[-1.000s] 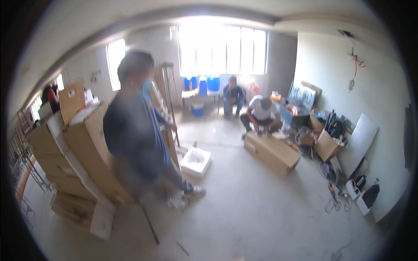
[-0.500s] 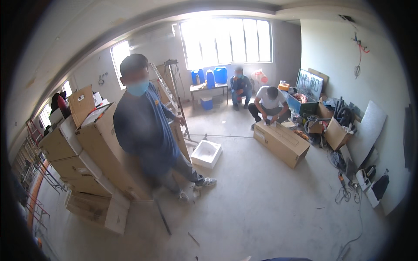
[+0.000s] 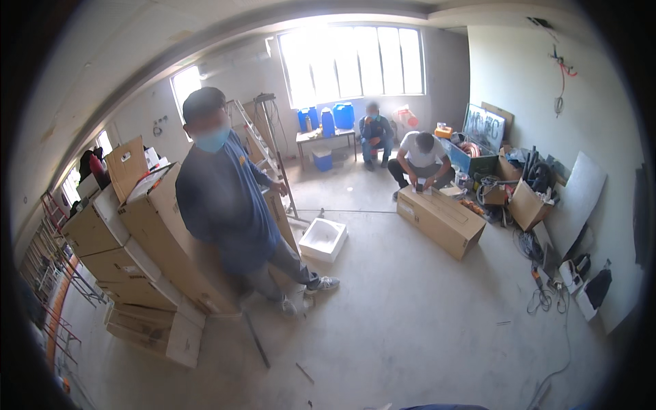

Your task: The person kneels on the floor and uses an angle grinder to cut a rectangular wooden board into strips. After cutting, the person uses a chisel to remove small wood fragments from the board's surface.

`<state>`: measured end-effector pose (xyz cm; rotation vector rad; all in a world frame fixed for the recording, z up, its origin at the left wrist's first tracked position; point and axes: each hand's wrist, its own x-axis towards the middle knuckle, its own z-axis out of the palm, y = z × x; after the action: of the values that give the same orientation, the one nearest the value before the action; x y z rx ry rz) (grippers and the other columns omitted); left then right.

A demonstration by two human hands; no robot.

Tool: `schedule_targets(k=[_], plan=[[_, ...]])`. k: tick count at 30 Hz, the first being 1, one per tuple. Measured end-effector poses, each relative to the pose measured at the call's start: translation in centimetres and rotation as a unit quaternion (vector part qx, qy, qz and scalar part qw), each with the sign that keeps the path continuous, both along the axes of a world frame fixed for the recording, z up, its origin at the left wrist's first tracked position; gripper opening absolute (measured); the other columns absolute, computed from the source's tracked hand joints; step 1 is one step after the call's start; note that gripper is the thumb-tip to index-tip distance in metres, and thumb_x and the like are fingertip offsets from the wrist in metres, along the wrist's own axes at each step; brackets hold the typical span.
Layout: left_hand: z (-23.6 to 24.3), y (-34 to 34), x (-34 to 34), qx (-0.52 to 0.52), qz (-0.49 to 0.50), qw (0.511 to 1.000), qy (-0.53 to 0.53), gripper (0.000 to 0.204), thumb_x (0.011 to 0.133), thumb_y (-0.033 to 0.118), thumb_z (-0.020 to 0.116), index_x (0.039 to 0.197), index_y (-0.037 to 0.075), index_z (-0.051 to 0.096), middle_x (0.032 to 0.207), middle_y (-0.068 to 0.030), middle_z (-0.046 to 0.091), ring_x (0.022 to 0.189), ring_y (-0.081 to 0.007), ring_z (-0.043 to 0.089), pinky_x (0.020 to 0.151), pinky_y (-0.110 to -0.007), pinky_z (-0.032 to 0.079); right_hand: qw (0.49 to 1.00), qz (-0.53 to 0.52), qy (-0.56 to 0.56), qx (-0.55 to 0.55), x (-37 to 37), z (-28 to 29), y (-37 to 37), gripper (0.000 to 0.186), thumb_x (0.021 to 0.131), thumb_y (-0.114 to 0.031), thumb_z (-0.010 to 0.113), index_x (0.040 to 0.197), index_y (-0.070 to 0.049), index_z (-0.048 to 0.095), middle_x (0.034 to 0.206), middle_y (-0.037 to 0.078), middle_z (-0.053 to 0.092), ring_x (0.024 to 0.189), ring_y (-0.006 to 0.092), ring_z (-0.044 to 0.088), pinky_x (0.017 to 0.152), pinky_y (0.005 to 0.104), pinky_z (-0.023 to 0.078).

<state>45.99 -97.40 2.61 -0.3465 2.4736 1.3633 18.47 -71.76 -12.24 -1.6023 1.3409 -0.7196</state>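
Neither of my hands shows in the head view. A sliver of dark blue cloth (image 3: 444,408) lies at the lower edge; whether it is my clothing I cannot tell. Close on the left stands a person in a blue top (image 3: 232,184) beside tall cardboard boxes (image 3: 164,225), one hand (image 3: 279,188) near a ladder. Farther off, a person in a white shirt (image 3: 418,154) squats behind a long cardboard box (image 3: 441,219), hands on a small dark object at its end. Another person (image 3: 374,133) sits by the window, one hand raised to the face mask.
A white foam box (image 3: 324,240) sits mid-floor. A thin dark bar (image 3: 257,340) lies nearer me. Along the right wall are an open carton (image 3: 531,208), tools and a trailing cable (image 3: 566,355). A stepladder (image 3: 256,140) and a table (image 3: 324,137) with blue containers stand at the back.
The view has shifted slightly. The seated person by the window has raised a hand to the face. The squatting person's head and hands have moved a little.
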Motion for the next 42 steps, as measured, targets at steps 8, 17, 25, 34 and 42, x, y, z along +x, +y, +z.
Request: schedule_targets(k=[8, 17, 25, 34, 42], plan=[[7.7, 2.5, -2.3, -0.105, 0.123, 0.981, -0.109, 0.051, 0.1, 0.045, 0.059, 0.079, 0.001, 0.075, 0.078, -0.027, 0.069, 0.072, -0.0436, 0.068, 0.066, -0.053, 0.051, 0.999, -0.019, 0.031, 0.022, 0.2, 3.0, 0.8, 0.044, 0.095, -0.022, 0.067, 0.139, -0.021, 0.068, 0.137, 0.024, 0.065, 0.124, 0.0439, 0.063, 0.105, 0.0517, 0.05], [8.8, 4.0, -2.4, -0.145, 0.125, 0.981, -0.023, 0.047, 0.099, 0.045, 0.061, 0.082, 0.002, 0.071, 0.083, -0.0278, 0.067, 0.079, -0.0457, 0.067, 0.069, -0.053, 0.05, 0.998, -0.018, 0.041, 0.035, -0.3, 4.4, 1.1, 0.045, 0.096, -0.025, 0.067, 0.141, -0.021, 0.067, 0.14, 0.025, 0.062, 0.126, 0.0446, 0.062, 0.105, 0.0527, 0.05], [7.5, 3.1, -2.5, 0.064, 0.128, 0.985, -0.094, 0.047, 0.101, 0.045, 0.065, 0.093, -0.002, 0.066, 0.082, -0.0236, 0.066, 0.073, -0.0306, 0.064, 0.067, -0.048, 0.049, 0.997, -0.006, 0.041, 0.063, -0.4, 2.8, 1.3, 0.042, 0.099, -0.03, 0.063, 0.14, -0.023, 0.069, 0.14, 0.025, 0.062, 0.126, 0.0459, 0.061, 0.107, 0.0535, 0.048], [7.1, 2.5, -3.6, 0.056, 0.12, 0.988, -0.078, 0.046, 0.1, 0.044, 0.069, 0.09, -0.001, 0.067, 0.078, -0.0123, 0.066, 0.071, -0.0216, 0.058, 0.061, -0.042, 0.046, 0.998, -0.015, 0.027, 0.059, -0.9, 4.0, 1.7, 0.043, 0.101, -0.026, 0.06, 0.144, -0.023, 0.063, 0.134, 0.023, 0.063, 0.125, 0.0446, 0.061, 0.104, 0.0525, 0.049], [4.4, 2.9, -1.8, 0.156, 0.054, 0.981, -0.099, 0.044, 0.102, 0.043, 0.067, 0.084, 0.002, 0.065, 0.074, 0.0008, 0.053, 0.07, -0.0126, 0.048, 0.057, -0.038, 0.04, 0.999, -0.009, 0.008, 0.042, -0.6, 5.0, 1.4, 0.044, 0.094, -0.035, 0.072, 0.136, -0.022, 0.071, 0.142, 0.025, 0.061, 0.127, 0.045, 0.061, 0.106, 0.0536, 0.049]])
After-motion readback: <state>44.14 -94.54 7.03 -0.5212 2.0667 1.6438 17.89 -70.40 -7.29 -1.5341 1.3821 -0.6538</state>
